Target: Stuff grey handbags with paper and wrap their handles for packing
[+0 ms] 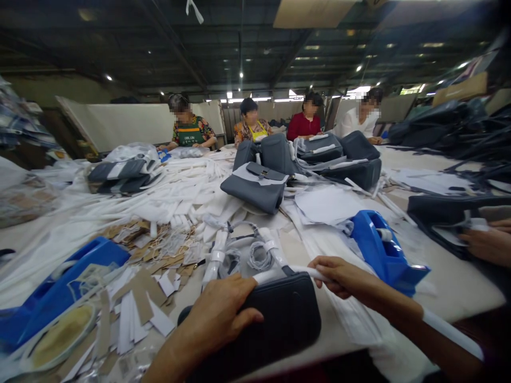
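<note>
A dark navy handbag (287, 314) stands at the near edge of the table in front of me. My left hand (225, 314) lies over its top left part, thumb along the front, fingers bent over the upper edge. A white foam strip (297, 269) runs along the top of the bag, and my right hand (339, 275) pinches its right end. Behind the bag are its straps, with plastic-wrapped coils (260, 255) and a wrapped handle end (217, 255). The fingertips of my left hand are partly hidden.
Blue tape dispensers stand left (75, 282) and right (383, 250). Paper and card strips (136, 308) lie beside an oval dish (59, 335). White foam strips (179, 197) and stacked dark bags (259, 186) cover the middle. A co-worker's hands (489, 239) handle a bag at right; several people sit opposite.
</note>
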Available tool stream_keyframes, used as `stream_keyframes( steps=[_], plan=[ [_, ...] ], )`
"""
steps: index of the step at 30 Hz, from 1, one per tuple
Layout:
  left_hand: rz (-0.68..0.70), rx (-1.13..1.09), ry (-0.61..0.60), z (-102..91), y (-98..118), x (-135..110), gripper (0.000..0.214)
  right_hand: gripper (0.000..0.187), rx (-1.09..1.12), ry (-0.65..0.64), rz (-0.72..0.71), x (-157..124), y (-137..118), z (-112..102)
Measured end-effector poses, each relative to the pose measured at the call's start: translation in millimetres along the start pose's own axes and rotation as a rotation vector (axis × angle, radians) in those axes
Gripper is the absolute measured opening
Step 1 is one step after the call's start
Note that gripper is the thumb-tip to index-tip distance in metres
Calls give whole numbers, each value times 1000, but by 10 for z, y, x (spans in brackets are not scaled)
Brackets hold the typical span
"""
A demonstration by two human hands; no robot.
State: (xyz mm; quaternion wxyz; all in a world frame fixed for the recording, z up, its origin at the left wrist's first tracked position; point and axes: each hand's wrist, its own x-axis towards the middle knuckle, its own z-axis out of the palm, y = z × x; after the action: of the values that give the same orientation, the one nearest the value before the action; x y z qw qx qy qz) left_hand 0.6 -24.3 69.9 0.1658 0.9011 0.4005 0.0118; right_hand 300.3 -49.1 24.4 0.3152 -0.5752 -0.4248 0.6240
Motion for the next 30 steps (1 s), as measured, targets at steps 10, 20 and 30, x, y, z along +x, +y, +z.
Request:
stream_keyframes(
  steps=[10,20,30],
  plan=[
    [-132,92,72,46,97,-22,40,30,-335,-283,-110,266,-221,-154],
    [-130,114,75,39,101,-2,45,24,-243,-360,-250,537,-233,198],
    [-84,108,74,40,81,1,41,32,-81,-274,-154,521,-110,328]
  ],
)
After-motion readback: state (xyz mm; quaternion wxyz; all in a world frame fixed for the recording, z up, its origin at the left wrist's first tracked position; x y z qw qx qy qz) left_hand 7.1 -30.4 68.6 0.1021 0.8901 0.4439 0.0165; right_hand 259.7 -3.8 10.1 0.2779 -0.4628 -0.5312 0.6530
